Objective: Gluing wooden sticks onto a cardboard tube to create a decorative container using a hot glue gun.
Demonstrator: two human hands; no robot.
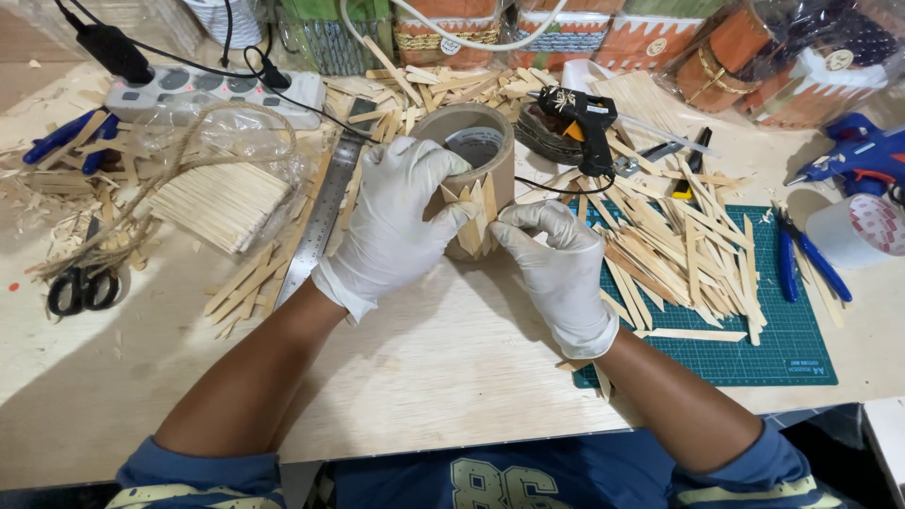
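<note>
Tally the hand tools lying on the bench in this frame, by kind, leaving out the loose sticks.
Glue guns: 2, one black, one blue
Pliers with blue handles: 2, right and far left
Scissors: 1
Steel ruler: 1
Total: 6

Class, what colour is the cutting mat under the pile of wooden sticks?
Green with a pale grid, on the cutting mat, head view.

Craft workshop bench: glue gun [577, 121], wooden sticks [674, 247] right of it on cutting mat [792, 353], steel ruler [322, 212] left.
</note>
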